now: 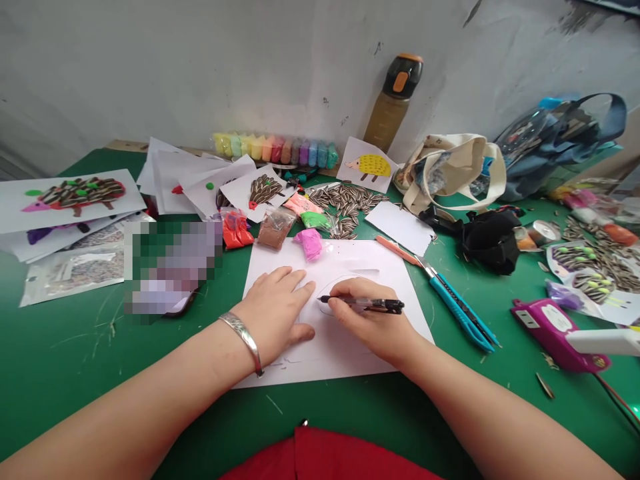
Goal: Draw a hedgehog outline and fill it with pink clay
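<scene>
My right hand (373, 317) grips a black pen (380, 305), its tip touching a white sheet of paper (350, 370). A faint curved line runs on the sheet around that hand. Flat on the same sheet, to the left, lies my left hand (277, 307) with fingers spread and a silver bangle at the wrist. Along the sheet's far edge sit small bags of modelling clay: pink (309, 245), brown (276, 228), red (237, 229) and green (316, 221). Behind them spreads a pile of striped sunflower seeds (350, 200).
Right of the sheet lie a blue utility knife (463, 310) and a magenta glue gun (560, 330). Finished hedgehog pictures (75, 197) and a blurred-out object (173, 270) are at left. A bottle (395, 100), a canvas bag (445, 170) and clay packs (280, 151) line the wall.
</scene>
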A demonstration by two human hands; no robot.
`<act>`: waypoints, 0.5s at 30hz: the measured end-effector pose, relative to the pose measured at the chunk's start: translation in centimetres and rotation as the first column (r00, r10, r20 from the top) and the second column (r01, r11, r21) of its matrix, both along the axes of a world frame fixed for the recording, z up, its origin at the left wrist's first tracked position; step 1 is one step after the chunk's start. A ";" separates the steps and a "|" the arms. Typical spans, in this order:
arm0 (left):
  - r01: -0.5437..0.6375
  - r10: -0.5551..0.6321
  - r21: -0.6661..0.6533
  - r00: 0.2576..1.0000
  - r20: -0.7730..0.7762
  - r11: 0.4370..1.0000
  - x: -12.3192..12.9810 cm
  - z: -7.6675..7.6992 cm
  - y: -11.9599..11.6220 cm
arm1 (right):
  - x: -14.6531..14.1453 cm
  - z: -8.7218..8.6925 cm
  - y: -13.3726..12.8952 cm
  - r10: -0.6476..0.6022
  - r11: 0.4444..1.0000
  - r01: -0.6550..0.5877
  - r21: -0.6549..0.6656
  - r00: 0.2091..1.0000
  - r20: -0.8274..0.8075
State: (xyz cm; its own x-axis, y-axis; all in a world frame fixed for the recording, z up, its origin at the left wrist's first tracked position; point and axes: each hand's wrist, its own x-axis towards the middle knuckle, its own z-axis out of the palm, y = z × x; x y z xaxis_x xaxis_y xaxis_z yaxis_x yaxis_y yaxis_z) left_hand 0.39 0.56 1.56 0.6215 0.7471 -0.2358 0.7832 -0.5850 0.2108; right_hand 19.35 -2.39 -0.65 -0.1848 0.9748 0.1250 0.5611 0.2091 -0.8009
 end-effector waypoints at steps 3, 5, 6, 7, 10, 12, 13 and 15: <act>0.004 -0.004 0.002 1.000 0.006 1.000 -0.1 0.0 0.0 | 0.0 0.0 0.0 0.010 1.000 -0.011 0.027 1.000 0.021; 0.007 -0.007 -0.001 1.000 -0.001 1.000 -0.1 0.0 -0.1 | 0.0 0.1 0.0 0.017 0.999 -0.018 0.040 0.999 0.027; 0.005 -0.005 -0.004 1.000 -0.003 1.000 -0.1 0.1 -0.1 | 0.0 0.1 0.0 0.021 0.999 -0.023 0.048 0.999 0.031; 0.003 -0.003 -0.006 1.000 -0.004 1.000 -0.1 0.1 -0.1 | -0.1 0.0 0.0 0.027 0.998 -0.029 0.057 0.999 0.036; 0.000 0.000 -0.010 1.000 -0.006 1.000 -0.1 0.3 0.0 | -0.1 -0.1 0.1 0.044 0.995 -0.049 0.088 0.998 0.052; 0.005 -0.005 -0.013 1.000 -0.012 1.000 0.0 0.3 0.0 | -0.1 -0.2 0.1 0.054 0.992 -0.061 0.112 0.997 0.062; 0.007 -0.008 -0.015 1.000 -0.015 1.000 0.0 0.3 0.0 | -0.1 -0.2 0.1 0.060 0.990 -0.067 0.122 0.996 0.067; 0.008 -0.008 -0.016 1.000 -0.019 1.000 0.0 0.3 0.0 | -0.1 -0.3 0.1 0.069 0.987 -0.078 0.138 0.995 0.071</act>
State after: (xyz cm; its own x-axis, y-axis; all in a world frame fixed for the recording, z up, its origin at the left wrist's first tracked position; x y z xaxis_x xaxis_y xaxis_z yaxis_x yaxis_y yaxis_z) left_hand 0.38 0.54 1.83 0.6227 0.7382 -0.2593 0.7824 -0.5879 0.2054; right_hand 19.25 -2.33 -0.99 -0.2679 0.9319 0.2444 0.5905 0.3593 -0.7227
